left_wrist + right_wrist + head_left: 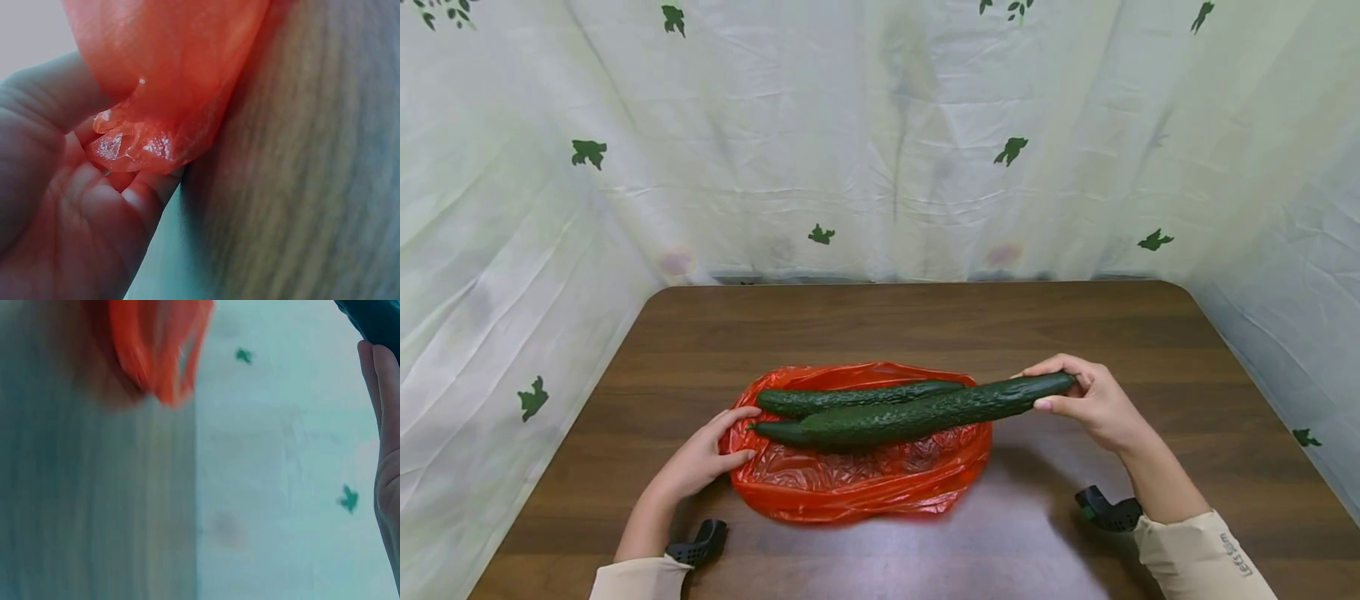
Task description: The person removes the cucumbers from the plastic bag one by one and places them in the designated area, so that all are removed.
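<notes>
A red plastic bag (842, 496) lies on the table with its mouth spread open. My left hand (703, 454) grips its left end; in the left wrist view thumb and fingers close round the crumpled red plastic (169, 69). My right hand (1093, 400) holds the right end of a long green cucumber (955, 410), thumb in front and fingers behind. This cucumber slants down leftward over the bag, its left part overlapping a narrow dark cucumber end (777, 431). Another cucumber (850, 400) lies behind it inside the bag. In the right wrist view only the edge of the hand (389, 431) shows.
The brown wooden table (925, 325) has rounded far corners. Pale curtains (865, 167) with green leaf prints hang behind and at both sides. A dark wrist device (700, 543) sits at the left cuff, another (1107, 510) at the right.
</notes>
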`<state>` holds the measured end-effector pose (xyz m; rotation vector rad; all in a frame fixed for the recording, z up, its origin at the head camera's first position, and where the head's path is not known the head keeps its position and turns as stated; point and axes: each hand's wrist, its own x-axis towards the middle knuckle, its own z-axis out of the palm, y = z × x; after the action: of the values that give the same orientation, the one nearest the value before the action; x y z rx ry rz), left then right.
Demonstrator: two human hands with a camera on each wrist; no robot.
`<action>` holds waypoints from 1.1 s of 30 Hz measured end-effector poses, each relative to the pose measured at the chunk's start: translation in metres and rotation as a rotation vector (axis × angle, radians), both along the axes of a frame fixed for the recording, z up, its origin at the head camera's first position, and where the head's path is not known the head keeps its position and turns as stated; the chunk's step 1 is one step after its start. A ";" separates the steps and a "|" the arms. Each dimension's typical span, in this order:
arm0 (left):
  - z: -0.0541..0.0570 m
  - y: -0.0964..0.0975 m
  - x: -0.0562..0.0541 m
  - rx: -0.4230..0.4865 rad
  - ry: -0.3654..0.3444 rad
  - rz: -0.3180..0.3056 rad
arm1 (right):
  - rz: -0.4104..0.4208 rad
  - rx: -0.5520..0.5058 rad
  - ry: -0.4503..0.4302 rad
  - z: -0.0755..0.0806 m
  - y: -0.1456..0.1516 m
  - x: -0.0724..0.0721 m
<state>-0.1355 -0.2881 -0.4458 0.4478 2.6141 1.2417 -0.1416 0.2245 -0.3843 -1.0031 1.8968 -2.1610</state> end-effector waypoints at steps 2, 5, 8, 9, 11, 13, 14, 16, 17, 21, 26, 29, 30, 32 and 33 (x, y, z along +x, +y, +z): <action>0.000 0.000 0.000 0.003 -0.004 0.000 | -0.013 -0.009 0.018 0.004 0.011 0.001; 0.000 0.000 0.000 0.009 -0.007 -0.001 | -0.044 -0.013 0.020 0.008 0.029 0.004; 0.000 0.000 0.001 0.016 -0.011 0.000 | -0.083 -0.032 0.021 0.010 0.048 0.006; 0.000 0.000 0.001 0.017 -0.011 0.000 | -0.095 -0.039 0.024 0.010 0.054 0.007; 0.000 -0.001 0.001 0.017 -0.008 -0.001 | -0.123 -0.044 0.025 0.010 0.067 0.008; 0.000 0.000 0.001 0.013 -0.004 -0.001 | -0.146 -0.046 0.021 0.008 0.079 0.009; 0.000 0.000 0.001 0.012 -0.003 -0.001 | -0.161 -0.043 0.017 0.008 0.084 0.010; 0.000 0.000 0.000 0.008 0.002 -0.003 | -0.185 -0.036 -0.001 0.006 0.095 0.012; -0.001 0.000 0.000 0.008 0.002 -0.002 | -0.187 -0.039 -0.007 0.005 0.100 0.013; -0.001 0.000 0.000 0.008 0.002 -0.003 | -0.215 -0.055 -0.058 0.002 0.119 0.016; -0.001 0.000 0.000 0.012 0.002 -0.007 | -0.320 -0.032 -0.130 -0.004 0.136 0.019; -0.001 0.000 0.000 0.013 -0.001 -0.001 | -0.363 -0.010 -0.177 -0.009 0.144 0.019; -0.001 0.000 0.000 0.013 0.000 0.001 | -0.367 -0.008 -0.188 -0.010 0.146 0.018; -0.001 0.000 0.000 0.010 0.006 0.006 | -0.359 -0.012 -0.213 -0.013 0.150 0.017; -0.001 0.000 0.000 0.009 0.009 0.007 | -0.357 -0.011 -0.224 -0.014 0.152 0.016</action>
<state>-0.1352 -0.2881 -0.4467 0.4470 2.6207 1.2572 -0.1260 0.3764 -0.3985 -0.4206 2.0796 -2.3467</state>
